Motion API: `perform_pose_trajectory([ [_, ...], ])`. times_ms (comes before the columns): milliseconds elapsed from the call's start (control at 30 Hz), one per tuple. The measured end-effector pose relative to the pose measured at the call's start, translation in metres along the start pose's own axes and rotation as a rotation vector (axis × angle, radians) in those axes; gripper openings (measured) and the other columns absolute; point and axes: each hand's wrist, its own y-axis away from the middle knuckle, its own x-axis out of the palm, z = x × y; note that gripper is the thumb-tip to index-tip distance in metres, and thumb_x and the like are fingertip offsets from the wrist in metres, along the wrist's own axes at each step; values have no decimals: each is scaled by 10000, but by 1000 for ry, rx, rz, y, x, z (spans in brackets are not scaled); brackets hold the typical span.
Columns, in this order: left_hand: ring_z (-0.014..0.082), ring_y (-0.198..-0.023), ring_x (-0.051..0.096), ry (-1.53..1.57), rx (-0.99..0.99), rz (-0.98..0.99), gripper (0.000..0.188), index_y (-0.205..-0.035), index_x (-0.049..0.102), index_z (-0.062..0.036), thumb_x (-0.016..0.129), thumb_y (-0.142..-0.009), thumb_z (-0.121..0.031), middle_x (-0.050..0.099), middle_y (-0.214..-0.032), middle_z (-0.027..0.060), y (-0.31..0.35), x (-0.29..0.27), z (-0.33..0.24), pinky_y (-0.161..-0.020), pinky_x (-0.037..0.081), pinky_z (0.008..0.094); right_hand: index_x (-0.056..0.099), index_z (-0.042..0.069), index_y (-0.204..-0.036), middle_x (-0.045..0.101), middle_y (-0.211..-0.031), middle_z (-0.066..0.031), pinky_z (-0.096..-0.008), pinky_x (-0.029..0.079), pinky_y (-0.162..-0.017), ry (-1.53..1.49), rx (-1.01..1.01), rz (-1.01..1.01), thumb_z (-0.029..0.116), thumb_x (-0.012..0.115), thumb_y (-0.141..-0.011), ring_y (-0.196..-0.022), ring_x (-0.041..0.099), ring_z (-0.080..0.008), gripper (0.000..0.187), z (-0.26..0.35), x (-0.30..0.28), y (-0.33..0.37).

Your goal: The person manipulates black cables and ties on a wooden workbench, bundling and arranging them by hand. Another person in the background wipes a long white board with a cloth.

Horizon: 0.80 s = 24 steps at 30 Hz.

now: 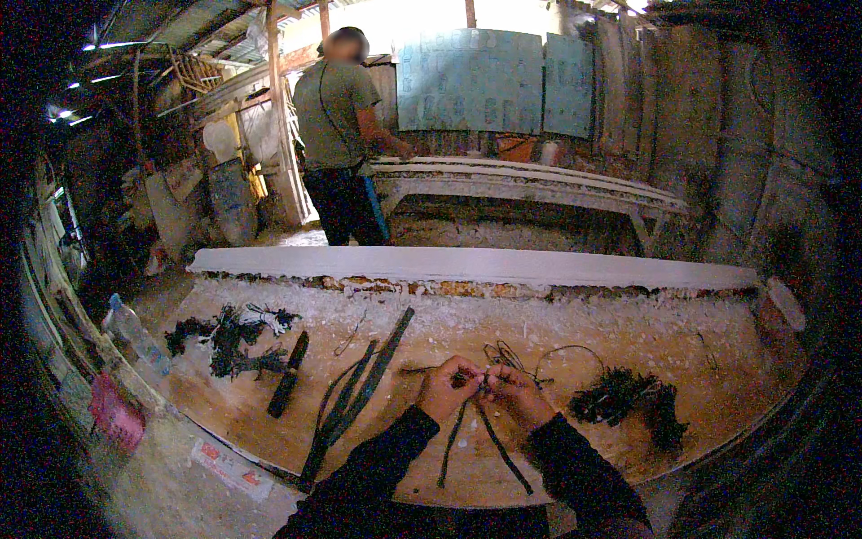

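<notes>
Close together over the wooden table, my left hand (447, 386) and my right hand (515, 393) pinch a thin dark strip (499, 446) between their fingertips. Its two ends hang apart toward the table's near edge; the spot where the fingers meet is too small to make out. Behind my right hand lies a loose tangle of thin wire or cord (566, 349). Several long dark strips (359, 400) lie left of my left hand, with a dark, flat, knife-shaped piece (287, 377) beyond them. A heap of dark tied strips (628, 400) rests right of my right hand.
More dark bundles (235, 343) lie at the table's left. A long white moulding (467, 268) runs along its far edge. A plastic bottle (135, 332) and a pink bag (117, 411) are at the left. Another person (337, 117) stands by a white bench (530, 178) behind.
</notes>
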Motion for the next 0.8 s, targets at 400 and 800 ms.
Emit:
perform_pose_trajectory([
  [400,111,-762,541,84,184,21,119,-880,618,-52,610,-806,-144,556,-830,27,-8,-2,12,-636,467,234,555,57,-963,592,-847,-18,-239,475,-676,-82,69,-44,126,559,-836,-734,569,-112,145,8,5,6],
  [800,134,-858,550,123,195,125,176,-919,642,-54,658,-760,-129,592,-903,46,-11,-4,26,-785,436,280,557,83,-798,582,-827,-8,-258,464,-687,12,-79,-133,79,619,-783,-768,566,-133,64,-2,3,1],
])
